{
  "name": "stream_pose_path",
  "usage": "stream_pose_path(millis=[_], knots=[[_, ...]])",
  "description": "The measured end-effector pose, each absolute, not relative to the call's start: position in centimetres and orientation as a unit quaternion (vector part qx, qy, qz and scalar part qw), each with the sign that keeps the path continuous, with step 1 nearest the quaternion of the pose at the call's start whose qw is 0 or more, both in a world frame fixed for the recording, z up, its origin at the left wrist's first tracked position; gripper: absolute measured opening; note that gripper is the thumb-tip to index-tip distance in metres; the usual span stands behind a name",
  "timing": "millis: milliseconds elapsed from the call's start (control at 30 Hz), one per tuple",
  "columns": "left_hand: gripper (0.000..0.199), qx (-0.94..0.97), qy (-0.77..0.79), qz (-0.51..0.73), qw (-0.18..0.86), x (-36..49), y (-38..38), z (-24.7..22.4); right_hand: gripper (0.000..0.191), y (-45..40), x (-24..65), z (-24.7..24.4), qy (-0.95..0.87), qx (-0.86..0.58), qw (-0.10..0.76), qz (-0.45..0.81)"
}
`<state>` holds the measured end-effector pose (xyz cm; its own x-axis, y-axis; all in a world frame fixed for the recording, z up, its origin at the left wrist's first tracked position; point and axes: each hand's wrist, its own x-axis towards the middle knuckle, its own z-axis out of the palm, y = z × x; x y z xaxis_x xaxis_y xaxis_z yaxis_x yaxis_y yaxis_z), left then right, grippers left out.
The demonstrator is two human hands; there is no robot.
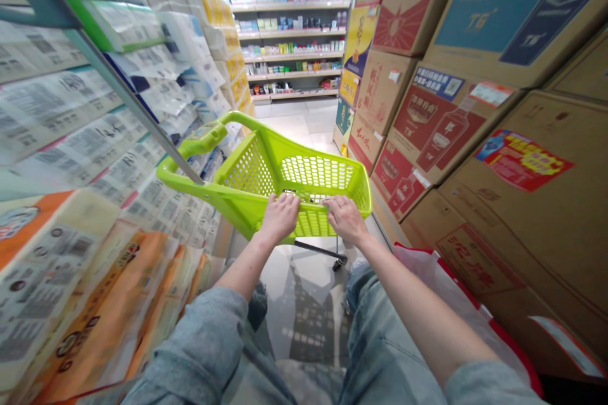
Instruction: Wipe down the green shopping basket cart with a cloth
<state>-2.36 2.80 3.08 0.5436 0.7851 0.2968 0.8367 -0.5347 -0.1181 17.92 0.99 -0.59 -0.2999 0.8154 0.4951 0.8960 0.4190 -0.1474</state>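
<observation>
A lime-green shopping cart (237,202) stands sideways across the aisle, its perforated basket showing nothing large inside. My left hand (281,218) is closed over the near rim of the basket, around its middle. Farther right on the same rim, my right hand (346,218) has its fingers curled over the edge. The cart's handle loop (230,119) rises on the left, and a grey metal pole (137,107) slants up from its left end. Below the basket, a black caster wheel (339,262) rests on the floor.
Stacked packs of tissue paper (161,76) line the left side, with orange packs (109,304) close by. Large cardboard boxes (536,215) form a wall on the right, beside a red-edged white bag (456,304). Shelves of small goods (294,35) stand at the aisle's far end.
</observation>
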Motion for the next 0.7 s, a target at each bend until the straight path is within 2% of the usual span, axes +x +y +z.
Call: stream_pose_path(millis=[167,300,367,533,700], knots=[[0.028,-0.888,-0.446,-0.054,0.101,-3.8,3.8,4.7,0.028,0.8,20.7,-1.7,-0.815,-0.513,0.262,-0.065],[0.051,-0.859,-0.501,-0.023,0.104,-6.3,4.6,6.3,0.027,0.9,21.5,-2.5,-0.791,-0.535,0.288,-0.068],[0.055,-0.857,-0.504,-0.013,0.103,-7.1,4.8,6.7,0.027,1.0,21.8,-2.9,-0.78,-0.547,0.295,-0.074],[0.054,-0.868,-0.481,0.011,0.122,-6.5,4.8,6.7,0.027,0.6,21.1,-2.6,-0.741,-0.593,0.3,-0.093],[0.056,-0.872,-0.472,0.012,0.131,-5.1,4.6,6.6,0.031,0.6,16.4,-1.1,-0.73,-0.607,0.305,-0.079]])
